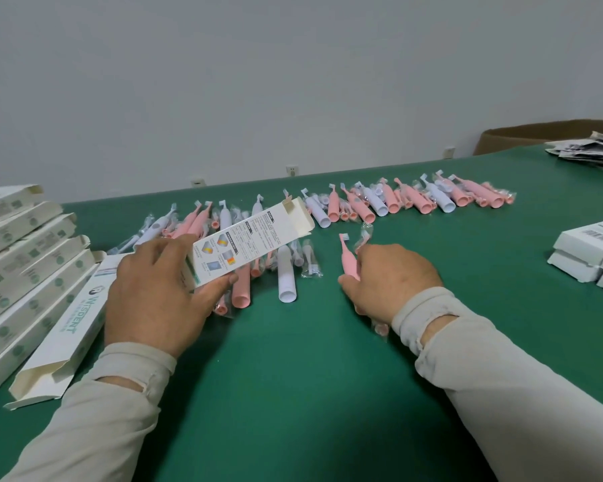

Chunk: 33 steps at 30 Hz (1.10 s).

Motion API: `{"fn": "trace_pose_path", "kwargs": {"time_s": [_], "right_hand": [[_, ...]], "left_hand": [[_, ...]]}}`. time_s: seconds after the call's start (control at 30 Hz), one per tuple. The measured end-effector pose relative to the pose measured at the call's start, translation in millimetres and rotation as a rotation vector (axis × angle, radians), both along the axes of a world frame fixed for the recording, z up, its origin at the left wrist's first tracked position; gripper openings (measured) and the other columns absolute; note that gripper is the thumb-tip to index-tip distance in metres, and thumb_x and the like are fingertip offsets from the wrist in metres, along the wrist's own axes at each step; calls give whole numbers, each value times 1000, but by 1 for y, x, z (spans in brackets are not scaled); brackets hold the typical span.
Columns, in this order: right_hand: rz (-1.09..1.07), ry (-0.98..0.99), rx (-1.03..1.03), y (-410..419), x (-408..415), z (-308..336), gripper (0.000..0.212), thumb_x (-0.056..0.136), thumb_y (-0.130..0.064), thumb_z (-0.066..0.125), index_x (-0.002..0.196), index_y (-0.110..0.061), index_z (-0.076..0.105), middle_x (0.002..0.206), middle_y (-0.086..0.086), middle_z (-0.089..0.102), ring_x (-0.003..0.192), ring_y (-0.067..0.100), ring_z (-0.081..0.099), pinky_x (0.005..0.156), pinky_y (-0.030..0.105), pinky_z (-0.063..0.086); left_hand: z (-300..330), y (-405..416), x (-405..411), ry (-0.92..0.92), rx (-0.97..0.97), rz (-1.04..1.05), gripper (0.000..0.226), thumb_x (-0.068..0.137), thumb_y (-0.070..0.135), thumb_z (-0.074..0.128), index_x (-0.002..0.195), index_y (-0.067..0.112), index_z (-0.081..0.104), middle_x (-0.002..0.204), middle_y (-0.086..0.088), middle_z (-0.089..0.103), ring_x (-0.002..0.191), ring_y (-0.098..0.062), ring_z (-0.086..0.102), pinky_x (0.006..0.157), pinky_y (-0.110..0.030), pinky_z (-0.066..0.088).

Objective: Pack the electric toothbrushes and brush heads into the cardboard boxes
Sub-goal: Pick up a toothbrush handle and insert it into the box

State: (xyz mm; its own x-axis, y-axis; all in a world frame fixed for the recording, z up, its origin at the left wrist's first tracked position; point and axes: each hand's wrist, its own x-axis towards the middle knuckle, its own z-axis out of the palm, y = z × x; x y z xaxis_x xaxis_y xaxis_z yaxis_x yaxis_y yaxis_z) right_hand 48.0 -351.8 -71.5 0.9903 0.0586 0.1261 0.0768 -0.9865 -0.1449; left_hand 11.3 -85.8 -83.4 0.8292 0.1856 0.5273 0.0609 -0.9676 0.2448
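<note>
My left hand [154,290] grips a white cardboard box [248,240], raised off the table with its far end flap open. My right hand [390,280] holds a pink electric toothbrush [348,257] together with a wrapped brush head [364,238]; both stick out past my fingers towards the far side. A long row of pink and white toothbrushes and wrapped brush heads [397,200] lies across the green table [293,377]. A white toothbrush body [286,276] and a pink one [241,290] lie between my hands.
Open empty boxes [28,273] are stacked in a fan at the left, one [63,339] lying nearest my left arm. Closed white boxes [589,252] sit at the right edge. Leaflets [592,147] and a brown carton [536,133] are at the far right.
</note>
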Motion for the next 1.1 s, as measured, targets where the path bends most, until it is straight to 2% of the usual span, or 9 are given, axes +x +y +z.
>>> {"fn": "trace_pose_path", "kwargs": {"time_s": [0.17, 0.23, 0.33, 0.4, 0.5, 0.63, 0.83, 1.0, 1.1], "right_hand": [[-47, -4, 13, 9, 14, -6, 35, 92, -45, 56, 112, -19, 42, 75, -4, 50, 65, 20, 51, 49, 28, 30], [-56, 5, 154, 4, 20, -5, 44, 86, -44, 61, 120, -20, 45, 82, -4, 54, 70, 21, 55, 55, 29, 37], [6, -10, 829, -7, 18, -3, 42, 82, -35, 67, 121, -23, 58, 89, -7, 62, 71, 16, 64, 57, 27, 48], [103, -2, 1345, -15, 14, 2, 15, 82, -27, 66, 93, -17, 69, 76, -6, 69, 59, 12, 62, 47, 23, 47], [203, 20, 1745, -19, 9, 5, 2, 89, -9, 64, 91, -9, 64, 78, 1, 75, 63, 11, 68, 45, 20, 48], [188, -42, 1816, -15, 10, 4, 17, 88, 4, 66, 102, -3, 61, 102, 13, 75, 88, 21, 72, 61, 23, 56], [173, -85, 1702, -14, 14, -1, 31, 84, 5, 69, 113, 0, 60, 111, 17, 72, 96, 24, 67, 67, 28, 51], [153, -74, 1685, -16, 16, -2, 31, 83, 2, 72, 112, -1, 61, 109, 17, 72, 93, 22, 66, 64, 28, 52], [137, -49, 1709, -17, 15, -3, 26, 84, -4, 75, 106, -5, 62, 95, 8, 75, 80, 17, 70, 55, 22, 50]], "left_hand": [[-2, -2, 0, 13, 25, -25, 70, 77, 62, 68, 134, 24, 57, 128, -11, 58, 115, -37, 49, 97, -48, 42], [-3, -3, 0, 7, 31, -41, 71, 76, 61, 71, 134, 23, 58, 128, -11, 59, 114, -36, 49, 97, -47, 41], [-4, -3, 0, -6, 32, -58, 71, 74, 60, 73, 134, 23, 58, 129, -10, 59, 114, -34, 49, 98, -45, 40], [-4, -2, 1, 0, 50, -59, 72, 75, 62, 71, 134, 23, 57, 130, -9, 59, 116, -33, 49, 99, -45, 39], [-5, -2, 1, 1, 55, -64, 74, 74, 62, 72, 135, 24, 56, 132, -7, 58, 118, -32, 49, 100, -44, 39], [-5, -2, 0, 5, 62, -69, 74, 75, 64, 70, 135, 26, 56, 132, -6, 58, 118, -31, 48, 99, -44, 40], [-6, -3, -2, -5, 9, -119, 72, 73, 60, 74, 134, 24, 58, 128, -6, 59, 116, -32, 48, 98, -42, 38], [-5, -2, -2, 3, 3, -135, 74, 73, 63, 68, 134, 23, 58, 128, -7, 59, 116, -32, 48, 98, -42, 37], [-5, -2, -3, 4, -15, -140, 77, 71, 68, 60, 134, 24, 57, 128, -5, 58, 115, -30, 47, 98, -42, 38]]}}
